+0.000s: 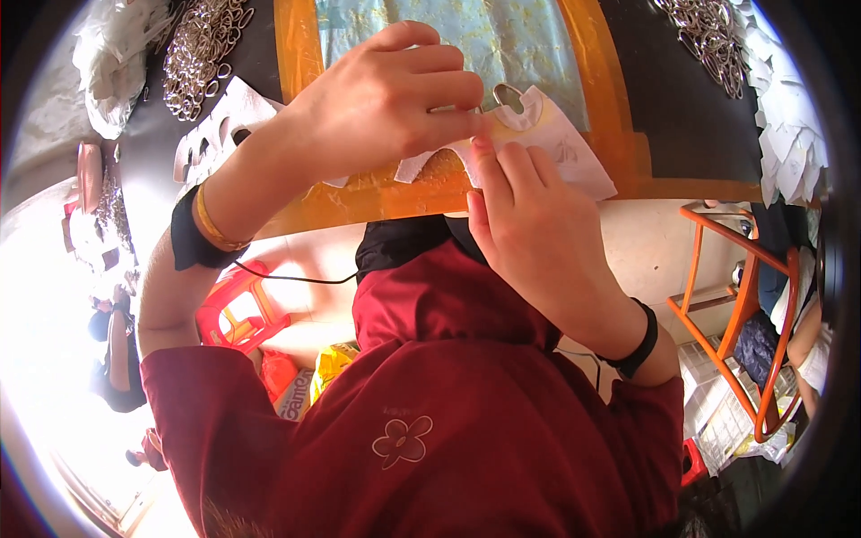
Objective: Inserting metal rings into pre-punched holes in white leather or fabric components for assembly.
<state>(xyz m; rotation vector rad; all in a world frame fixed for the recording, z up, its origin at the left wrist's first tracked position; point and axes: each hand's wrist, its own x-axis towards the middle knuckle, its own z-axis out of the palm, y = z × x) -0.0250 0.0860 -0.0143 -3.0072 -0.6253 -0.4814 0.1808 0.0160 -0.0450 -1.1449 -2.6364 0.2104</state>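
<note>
My left hand (386, 103) hovers over the front of the table with its fingers curled in. Its fingertips meet the index fingertip of my right hand, and whatever they pinch is hidden. My right hand (547, 233) comes up from the lower right, thumb and index finger closed on the edge of a white card piece (583, 157) with rounded cut-outs. An oval metal ring (508, 95) sits in a notch at the card's upper edge. Further left, partly behind my left forearm, lies another white cut-out piece (235, 112).
Orange tape (619, 90) frames a pale blue patterned sheet (457, 31) on the dark table. Heaps of metal rings (199, 58) lie at far left and far right (713, 45). White pieces (791, 125) pile up at the right edge. Below stand a red stool (235, 309) and an orange-framed chair (744, 314).
</note>
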